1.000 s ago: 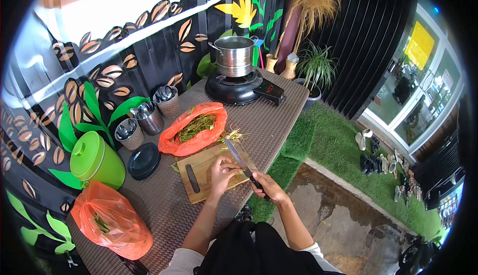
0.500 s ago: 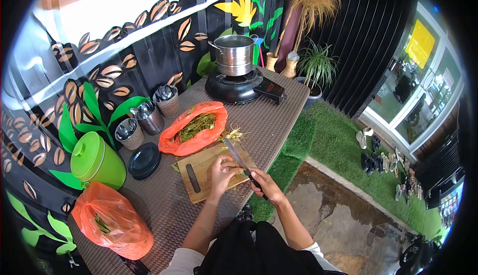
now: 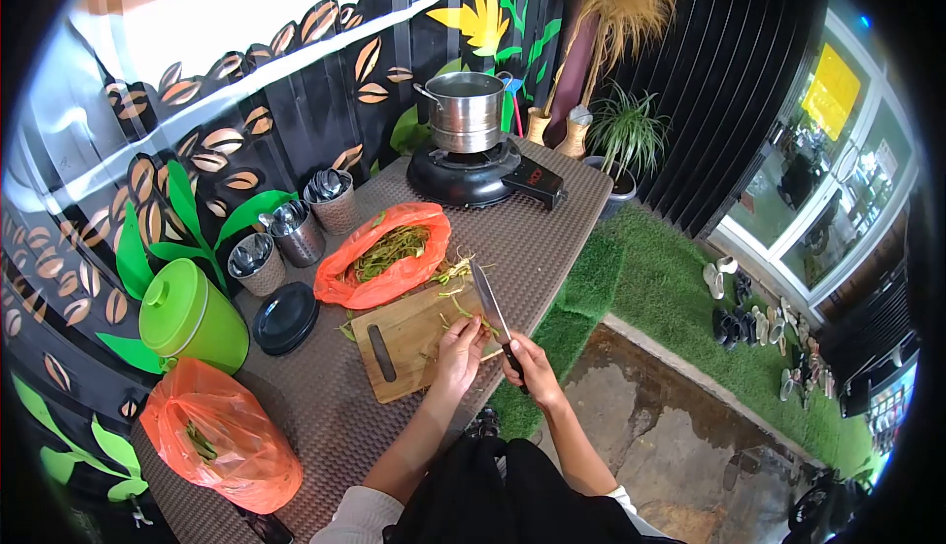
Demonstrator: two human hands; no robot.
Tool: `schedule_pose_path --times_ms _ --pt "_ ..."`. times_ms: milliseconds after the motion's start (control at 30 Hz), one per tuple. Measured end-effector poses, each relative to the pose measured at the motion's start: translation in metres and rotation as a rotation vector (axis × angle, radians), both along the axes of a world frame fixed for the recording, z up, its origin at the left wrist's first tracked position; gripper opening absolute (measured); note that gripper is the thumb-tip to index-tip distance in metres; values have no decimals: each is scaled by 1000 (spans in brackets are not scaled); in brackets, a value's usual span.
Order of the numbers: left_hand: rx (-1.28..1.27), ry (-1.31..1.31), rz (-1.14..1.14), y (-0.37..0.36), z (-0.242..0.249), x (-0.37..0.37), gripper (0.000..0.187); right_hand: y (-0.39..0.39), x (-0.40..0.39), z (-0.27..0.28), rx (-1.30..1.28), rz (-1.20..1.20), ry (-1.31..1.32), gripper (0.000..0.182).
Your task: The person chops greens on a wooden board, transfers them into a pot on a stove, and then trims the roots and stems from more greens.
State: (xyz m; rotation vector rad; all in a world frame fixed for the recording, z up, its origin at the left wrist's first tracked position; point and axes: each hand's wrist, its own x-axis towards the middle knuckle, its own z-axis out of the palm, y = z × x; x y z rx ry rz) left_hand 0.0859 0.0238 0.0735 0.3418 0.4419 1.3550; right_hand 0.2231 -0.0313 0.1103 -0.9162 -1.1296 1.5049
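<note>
My right hand (image 3: 534,372) is wrapped round the black handle of a kitchen knife (image 3: 490,300), its blade slanting up and away over the cutting board's right edge. My left hand (image 3: 459,355) pinches a thin green vegetable stem (image 3: 457,304) beside the blade. Both hands hover over the near right part of the wooden cutting board (image 3: 409,319), which has a slot handle at its left. Just beyond the board lies an open orange plastic bag (image 3: 337,284) full of green stems (image 3: 396,250). Pale trimmings (image 3: 455,270) lie between bag and board.
A steel pot (image 3: 464,115) stands on a portable gas stove (image 3: 458,177) at the far end of the table. Cutlery cups (image 3: 299,238), dark plates (image 3: 286,317), a green lidded bucket (image 3: 194,319) and a second orange bag (image 3: 232,441) line the left side.
The knife has swung to a steeper angle and moved slightly right. My left hand has shifted right with the stem, staying close to my right hand.
</note>
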Motion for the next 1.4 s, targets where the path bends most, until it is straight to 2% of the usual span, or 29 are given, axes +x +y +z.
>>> schedule_pose_path --times_ms 133,233,400,600,733,867,933,1400 --pt "27 56 9 -2 1 -4 7 -1 -3 -4 21 10 -22 41" --pt "31 83 -10 -1 1 -9 9 -1 -8 -4 143 -12 -122 40" --pt "38 98 4 -3 1 -5 10 0 -14 -10 186 -105 -191 38" --pt "62 107 -70 -4 4 -8 10 -1 -11 -13 154 -66 -64 37" --pt "41 134 -153 -5 10 -12 10 -2 -9 -11 147 -79 -91 36" --pt "56 97 -141 3 -6 -14 12 -4 -10 -7 115 -98 -54 35" --pt "-14 78 -57 6 -4 -16 13 -3 -10 -8 103 -105 -50 35" --pt "-53 83 -133 3 8 -18 15 -2 -4 -5 166 -80 -163 38"
